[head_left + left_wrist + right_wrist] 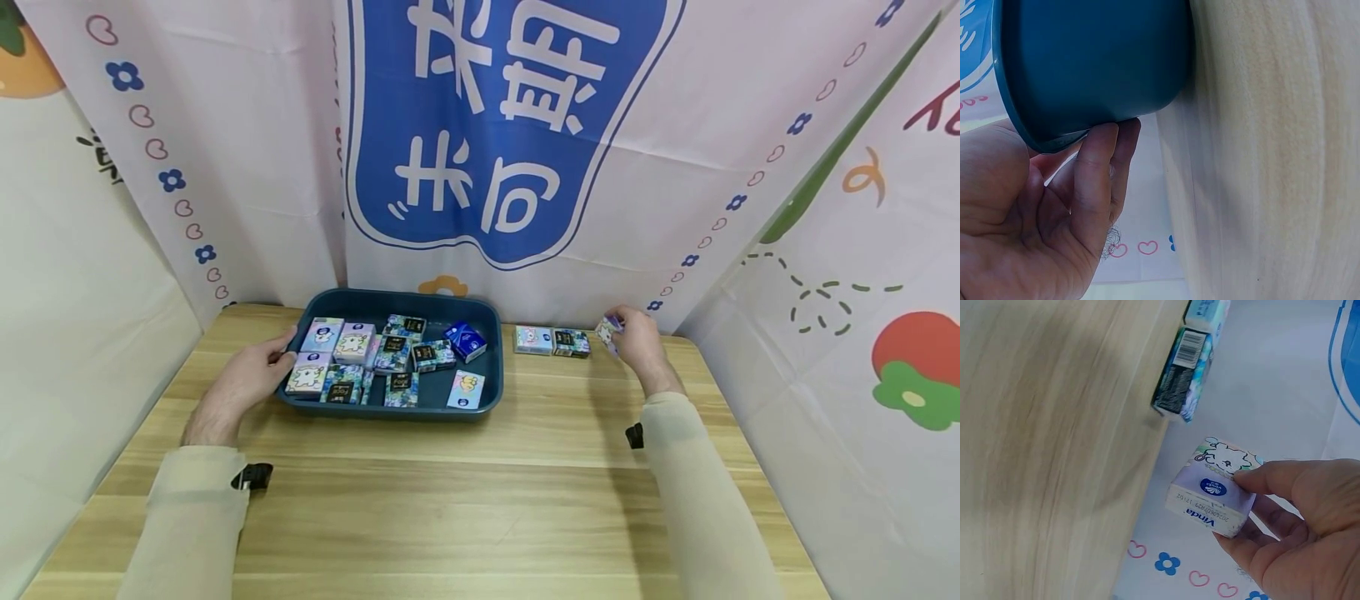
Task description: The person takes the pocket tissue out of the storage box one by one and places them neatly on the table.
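A lilac Vinda pocket tissue pack (1213, 487) with a white cartoon figure is pinched between the thumb and fingers of my right hand (639, 342), at the table's back right. Left of it, a pastel tissue pack (533, 339) and a dark floral tissue pack (572, 342) lie side by side. My left hand (251, 379) holds the left end of a dark teal tray (420, 414), with fingers (1094, 169) against its outer wall. Inside the tray are several tissue packs: dark floral ones (402, 389), pastel ones (308, 372) and a deep blue one (466, 342).
The wooden table (450, 508) runs back to a white printed cloth (285, 167) with a large blue sign pattern. More printed cloth (847, 333) closes off the right side, and a pale sheet (67, 333) stands along the left.
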The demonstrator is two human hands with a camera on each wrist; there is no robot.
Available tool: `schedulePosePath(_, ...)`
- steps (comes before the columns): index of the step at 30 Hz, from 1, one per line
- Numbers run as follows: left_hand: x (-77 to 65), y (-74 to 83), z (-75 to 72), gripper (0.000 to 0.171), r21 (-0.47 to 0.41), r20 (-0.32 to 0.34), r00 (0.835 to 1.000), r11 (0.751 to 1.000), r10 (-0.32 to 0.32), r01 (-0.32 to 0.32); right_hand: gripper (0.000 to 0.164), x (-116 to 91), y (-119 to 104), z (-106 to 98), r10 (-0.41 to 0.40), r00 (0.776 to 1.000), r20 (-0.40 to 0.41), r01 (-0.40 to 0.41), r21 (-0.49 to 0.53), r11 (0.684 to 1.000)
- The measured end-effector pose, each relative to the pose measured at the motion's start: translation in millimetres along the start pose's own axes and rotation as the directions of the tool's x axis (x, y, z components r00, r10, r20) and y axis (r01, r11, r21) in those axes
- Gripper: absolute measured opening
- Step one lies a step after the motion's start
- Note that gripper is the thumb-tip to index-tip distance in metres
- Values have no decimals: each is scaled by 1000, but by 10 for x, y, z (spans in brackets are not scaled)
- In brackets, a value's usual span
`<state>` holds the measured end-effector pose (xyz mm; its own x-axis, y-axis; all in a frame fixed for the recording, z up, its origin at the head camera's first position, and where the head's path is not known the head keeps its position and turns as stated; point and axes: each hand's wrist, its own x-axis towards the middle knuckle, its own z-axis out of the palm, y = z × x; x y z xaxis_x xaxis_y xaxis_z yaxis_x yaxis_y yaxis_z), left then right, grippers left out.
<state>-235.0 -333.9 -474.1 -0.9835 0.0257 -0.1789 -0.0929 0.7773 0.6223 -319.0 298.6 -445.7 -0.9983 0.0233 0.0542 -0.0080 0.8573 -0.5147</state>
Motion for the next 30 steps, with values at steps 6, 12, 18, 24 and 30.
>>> schedulePosePath(6, 13, -19, 9, 67, 7, 1, 1000, 1000, 1, -1, 54, 34, 111, 25, -41, 999, 18, 41, -7, 999)
schedulePosePath(12, 43, -110, 43, 70, -20, -22, 1000, 1000, 5, -5, 57, 54, 187, 46, -35, 996, 88, 34, 8, 999)
schedulePosePath(18, 16, -29, 2, 67, -1, 5, 1000, 1000, -7, 7, 60, 62, 241, 91, -64, 989, 131, 63, 11, 998)
schedulePosePath(24, 12, -10, -8, 67, 5, 5, 1000, 1000, -4, 4, 54, 37, 251, 101, -49, 985, 168, 49, 7, 999)
schedulePosePath(30, 1, -2, -2, 66, 8, 2, 1000, 1000, 5, -5, 58, 27, 240, 120, -32, 984, 176, 33, -3, 999)
